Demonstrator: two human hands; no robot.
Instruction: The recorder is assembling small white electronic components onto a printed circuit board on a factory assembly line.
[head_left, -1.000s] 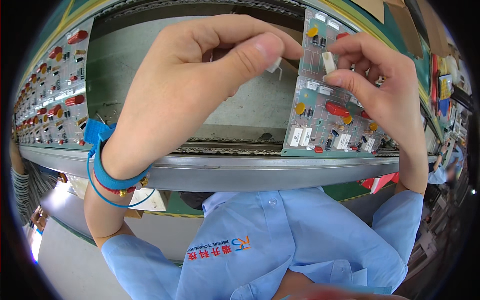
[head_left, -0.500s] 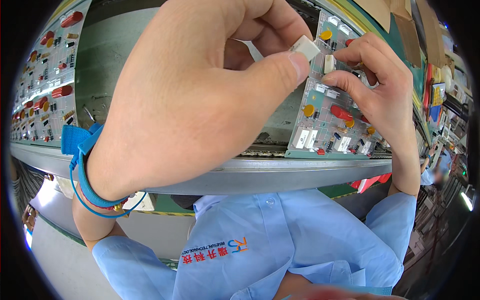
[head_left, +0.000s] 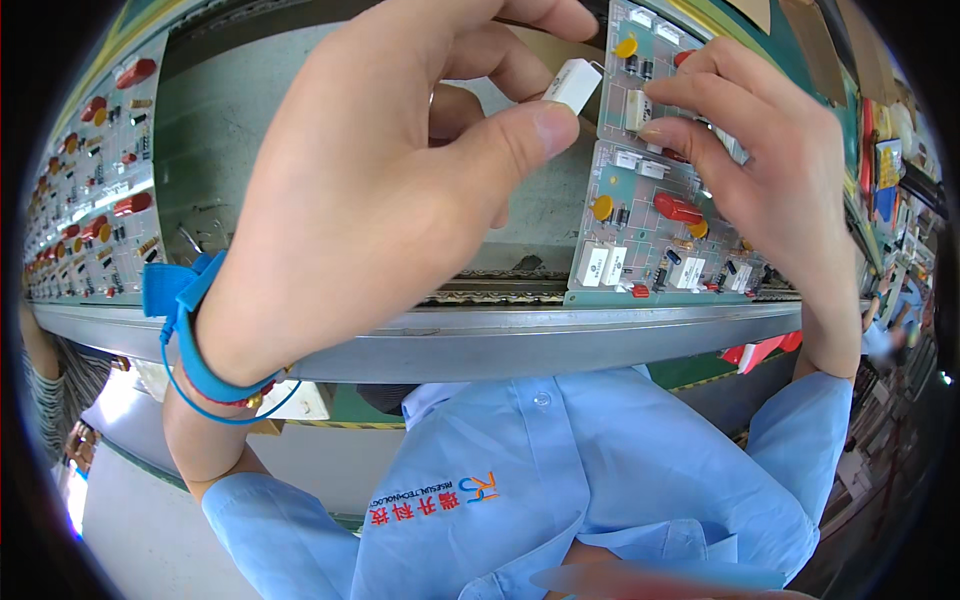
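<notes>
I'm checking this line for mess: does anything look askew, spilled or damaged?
Nothing looks plainly damaged or spilled. One oddity: a dark patch on the grey surface near the chain; stain or scrap, I cannot tell.

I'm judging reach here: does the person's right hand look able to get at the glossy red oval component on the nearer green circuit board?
Probably yes: the right hand is close by and the red oval component lies uncovered, though that hand is occupied at a white rectangular block on the farther board.

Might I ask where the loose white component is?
In the head view's upper centre, the white component is in the left hand, left of a circuit board.
</notes>
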